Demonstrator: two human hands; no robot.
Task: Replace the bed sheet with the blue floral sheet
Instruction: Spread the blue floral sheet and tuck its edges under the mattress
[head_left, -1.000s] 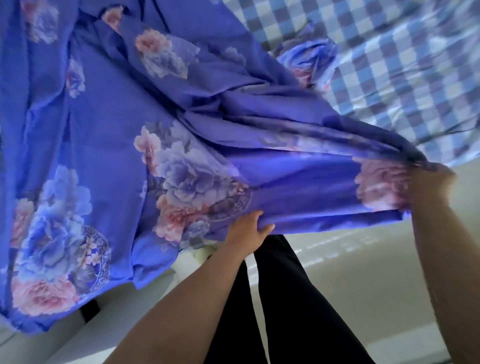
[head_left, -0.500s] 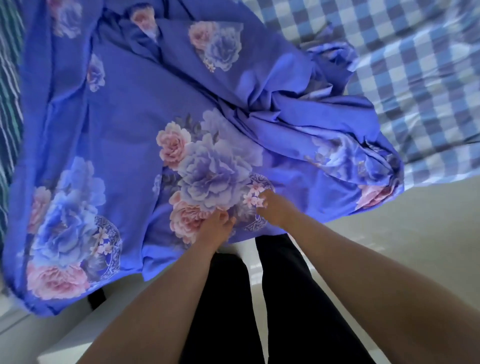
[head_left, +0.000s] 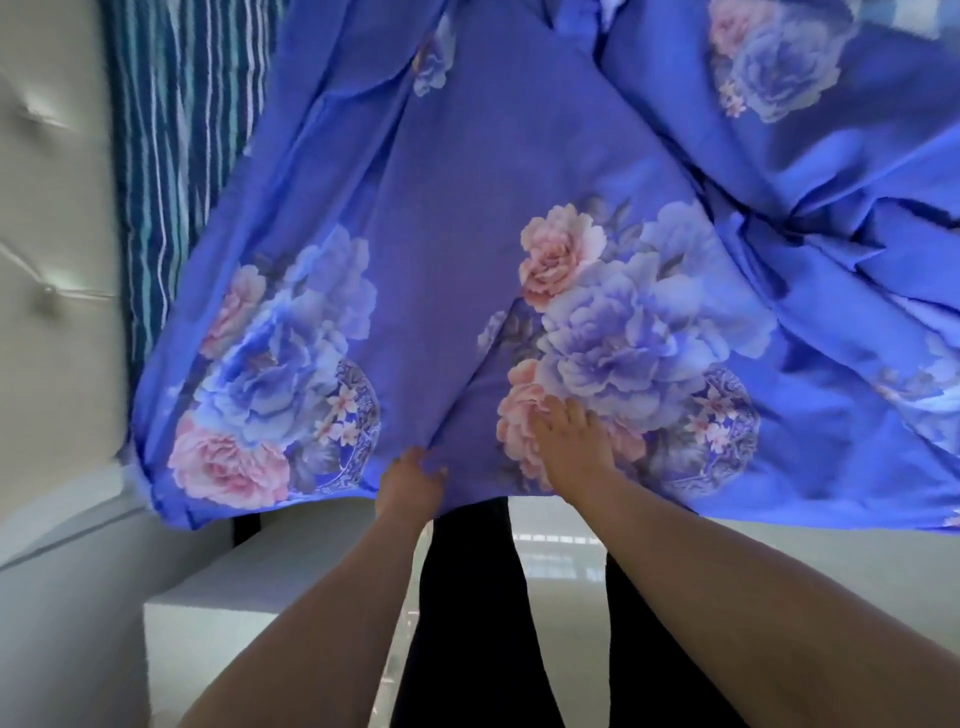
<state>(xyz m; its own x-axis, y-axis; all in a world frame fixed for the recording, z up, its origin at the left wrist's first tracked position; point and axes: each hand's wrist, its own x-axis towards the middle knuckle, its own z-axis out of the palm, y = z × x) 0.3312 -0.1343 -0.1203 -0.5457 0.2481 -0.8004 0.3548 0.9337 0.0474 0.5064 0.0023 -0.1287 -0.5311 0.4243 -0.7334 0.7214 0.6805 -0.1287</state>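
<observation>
The blue floral sheet (head_left: 467, 208) fills most of the view, spread over the bed with folds bunched at the upper right and its near edge hanging over the bed side. My left hand (head_left: 413, 480) grips that near edge, fingers curled into the cloth. Just to its right, my right hand (head_left: 569, 441) lies flat on a pink flower print, fingers straight and pressing the cloth down.
A teal striped cloth (head_left: 182, 130) shows at the upper left beside a white tufted headboard (head_left: 52, 208). A white box-like block (head_left: 260, 623) stands by my black-clad legs (head_left: 467, 597). Pale glossy floor (head_left: 561, 597) lies below the sheet's edge.
My right hand let go of the far right corner, came in beside the left and now lies flat on the sheet. The view has swung left toward the headboard; the checked sheet has left view.
</observation>
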